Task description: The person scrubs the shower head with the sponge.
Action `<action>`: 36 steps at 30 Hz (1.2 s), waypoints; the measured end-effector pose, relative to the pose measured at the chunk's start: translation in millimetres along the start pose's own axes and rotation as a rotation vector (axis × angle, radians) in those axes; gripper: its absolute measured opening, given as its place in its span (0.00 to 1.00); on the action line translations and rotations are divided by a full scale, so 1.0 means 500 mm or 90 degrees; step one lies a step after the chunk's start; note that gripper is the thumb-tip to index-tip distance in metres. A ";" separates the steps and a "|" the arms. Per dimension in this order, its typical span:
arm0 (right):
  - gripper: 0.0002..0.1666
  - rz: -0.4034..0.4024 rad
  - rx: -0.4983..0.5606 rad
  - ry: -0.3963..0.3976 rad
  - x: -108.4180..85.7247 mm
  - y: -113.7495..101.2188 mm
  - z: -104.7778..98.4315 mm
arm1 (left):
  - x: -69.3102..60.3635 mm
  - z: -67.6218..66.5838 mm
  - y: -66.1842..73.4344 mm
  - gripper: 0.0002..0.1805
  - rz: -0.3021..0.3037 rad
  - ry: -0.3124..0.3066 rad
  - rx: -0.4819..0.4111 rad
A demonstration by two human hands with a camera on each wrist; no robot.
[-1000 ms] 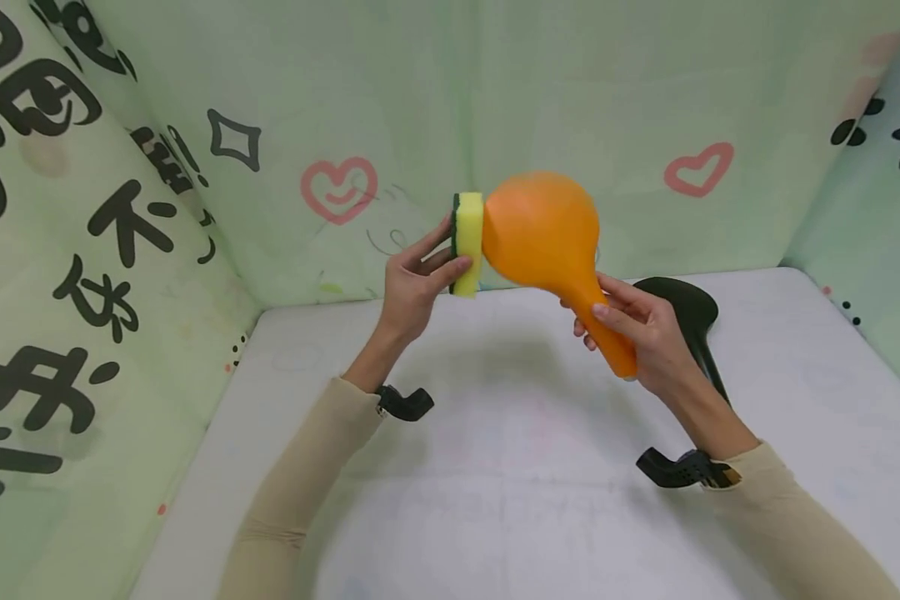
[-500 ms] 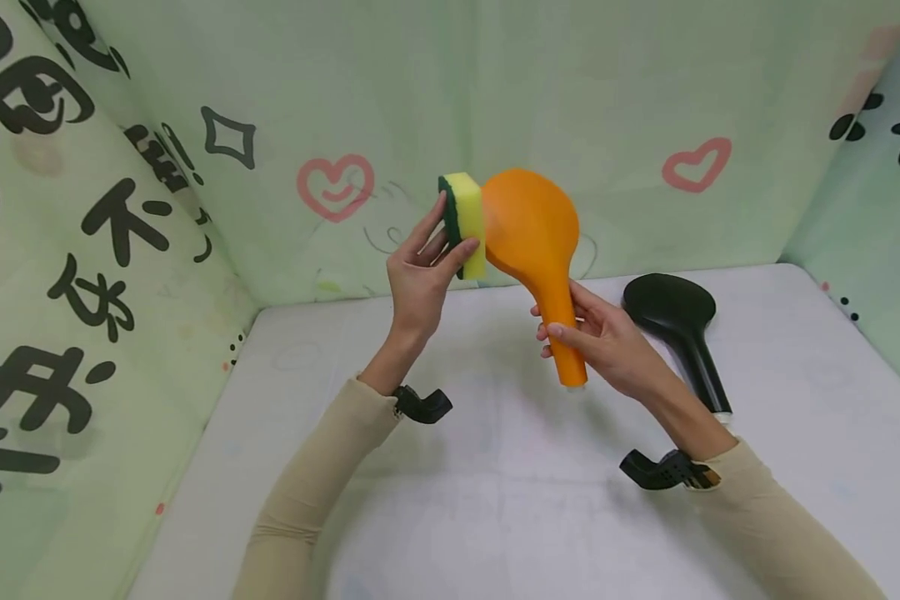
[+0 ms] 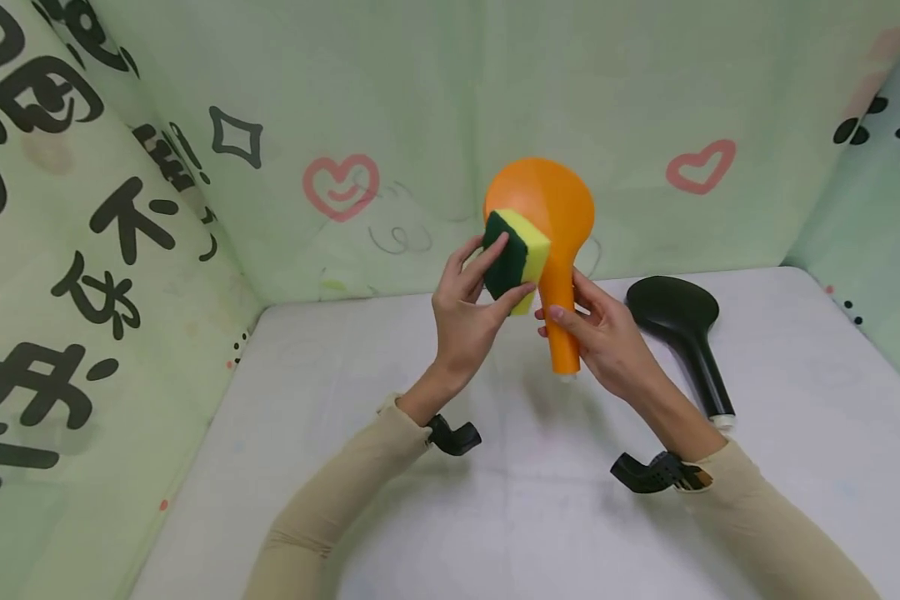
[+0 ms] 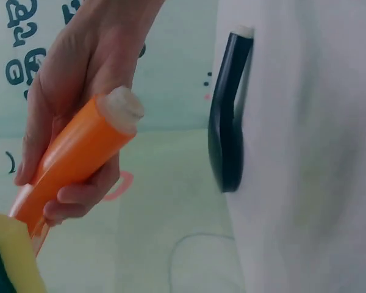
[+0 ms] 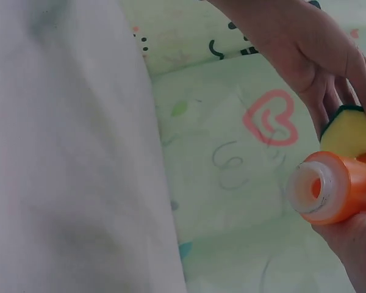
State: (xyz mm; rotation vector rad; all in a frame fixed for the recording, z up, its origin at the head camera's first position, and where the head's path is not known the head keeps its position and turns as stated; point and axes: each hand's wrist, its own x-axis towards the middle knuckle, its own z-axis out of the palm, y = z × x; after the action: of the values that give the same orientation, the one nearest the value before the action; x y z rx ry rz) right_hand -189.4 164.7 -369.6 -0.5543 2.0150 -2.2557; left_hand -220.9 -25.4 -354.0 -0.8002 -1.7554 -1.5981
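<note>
Sponge [image 3: 519, 257] held up to orange shower head [image 3: 567, 225]

In the left hand [image 3: 463, 321], the sponge is pinched, apparently so its yellow side faces the shower head; contact is unclear. In the right hand [image 3: 609, 340], the handle [image 3: 566, 352] is gripped, leaving the round end exposed. Beyond, a black one [image 3: 678, 310] is laid on the table [image 3: 540, 533].

Sleeves [image 3: 345, 487] are beige, wrist cameras [image 3: 647, 473] black.

Left grip [image 3: 467, 321] pinches near the curled right grip [image 3: 611, 342].
</note>
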 end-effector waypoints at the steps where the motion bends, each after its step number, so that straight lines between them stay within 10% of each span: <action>1: 0.40 0.002 0.002 0.003 -0.003 0.000 0.002 | 0.009 -0.005 -0.002 0.32 0.011 0.021 0.014; 6: 0.41 0.021 0.029 0.002 -0.012 -0.003 0.016 | 0.036 -0.023 -0.010 0.31 0.055 0.087 0.066; 14: 0.39 0.025 0.085 0.031 0.009 -0.015 0.040 | -0.001 -0.004 -0.009 0.28 0.097 -0.003 0.217; 23: 0.40 0.065 0.044 -0.009 -0.013 -0.026 0.047 | 0.087 -0.089 -0.007 0.26 0.074 0.087 0.256; 36: 0.43 0.070 -0.136 0.049 -0.003 -0.038 0.038 | 0.036 -0.049 0.027 0.24 0.093 -0.190 0.359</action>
State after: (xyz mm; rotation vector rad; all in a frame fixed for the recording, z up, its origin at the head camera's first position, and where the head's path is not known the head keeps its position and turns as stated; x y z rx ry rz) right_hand -178.6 149.7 -349.9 -0.3655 2.2803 -2.0441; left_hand -220.3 -48.3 -329.7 -0.8827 -2.1544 -0.8453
